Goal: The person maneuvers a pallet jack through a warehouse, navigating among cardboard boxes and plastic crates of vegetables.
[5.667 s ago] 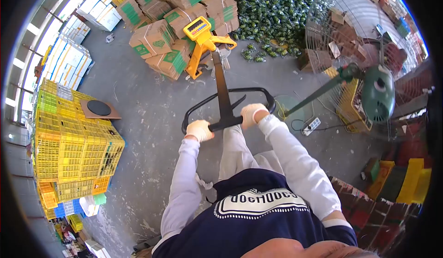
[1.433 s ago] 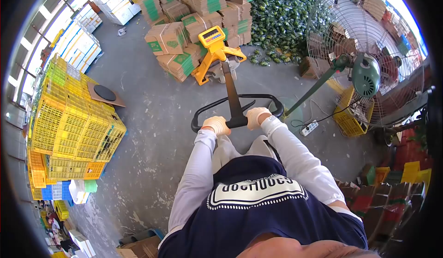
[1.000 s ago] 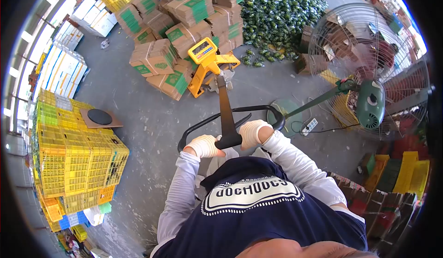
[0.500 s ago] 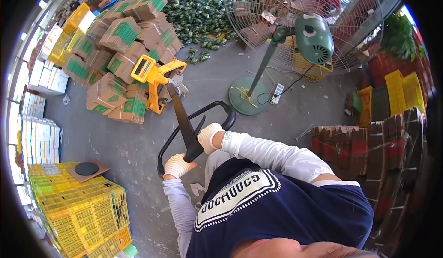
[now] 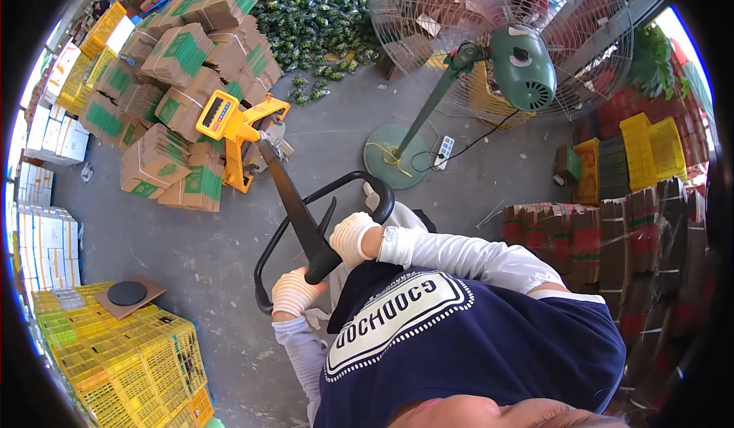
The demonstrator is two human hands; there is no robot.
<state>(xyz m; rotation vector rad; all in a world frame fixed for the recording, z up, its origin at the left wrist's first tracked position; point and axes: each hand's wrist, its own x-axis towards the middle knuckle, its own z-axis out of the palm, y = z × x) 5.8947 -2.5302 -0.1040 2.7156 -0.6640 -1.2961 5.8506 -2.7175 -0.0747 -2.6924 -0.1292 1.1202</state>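
Note:
A yellow pallet jack (image 5: 256,133) with a display head stands at upper left, its dark handle (image 5: 294,202) slanting down toward my body. Bundles of flattened cardboard boxes (image 5: 180,53) with green print are heaped at its far side. Both my hands wear striped white gloves. My left hand (image 5: 297,292) is wrapped round the lower left part of the black handle loop, near the base of the shaft. Closed on the loop's right side, just beside the shaft, is my right hand (image 5: 353,238). The gripped parts are hidden under the fingers.
A large green fan (image 5: 524,68) stands on a round base (image 5: 394,156) with a cable and power strip (image 5: 443,152). Yellow crates (image 5: 134,359) are stacked at lower left, cardboard stacks (image 5: 596,244) at right. Wrapped green produce (image 5: 313,15) covers the floor behind.
The pallet jack and boxes sit slightly further left in view, as do the fan base and crates. The handle and both hands have shifted little, and the grip is unchanged. A foot now shows beside the handle.

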